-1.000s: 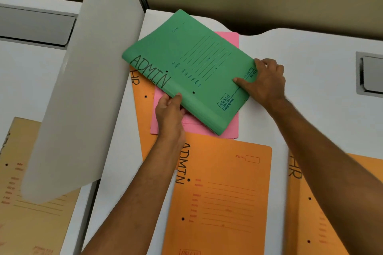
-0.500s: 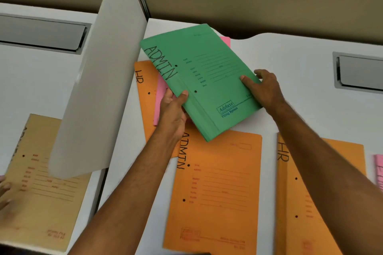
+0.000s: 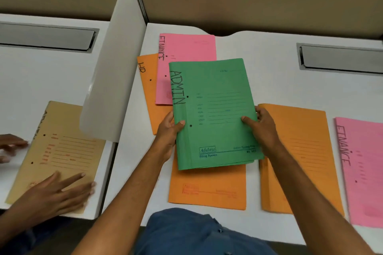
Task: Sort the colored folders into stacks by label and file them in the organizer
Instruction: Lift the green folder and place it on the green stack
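Observation:
A green folder [image 3: 213, 109] marked ADMIN hangs over the desk's middle, gripped at its left edge by my left hand [image 3: 169, 130] and at its right edge by my right hand [image 3: 262, 128]. Under its lower part lies an orange folder [image 3: 207, 188]. Behind it a pink FINANCE folder [image 3: 186, 51] rests on an orange HR folder [image 3: 148, 89]. On the right lie another orange folder [image 3: 300, 161] and a second pink FINANCE folder [image 3: 362, 172].
A white divider panel [image 3: 116, 64] stands at the desk's left edge. Beyond it, another person's hands [image 3: 56, 192] rest on a tan folder [image 3: 62, 151] on the neighbouring desk. Grey cable hatches [image 3: 339, 60] sit at the back. Brown partition walls rise behind.
Both hands have drawn the green ADMIN folder toward me, straightened it and brought it over the near orange folder. This uncovers the pink FINANCE folder behind. The view has widened.

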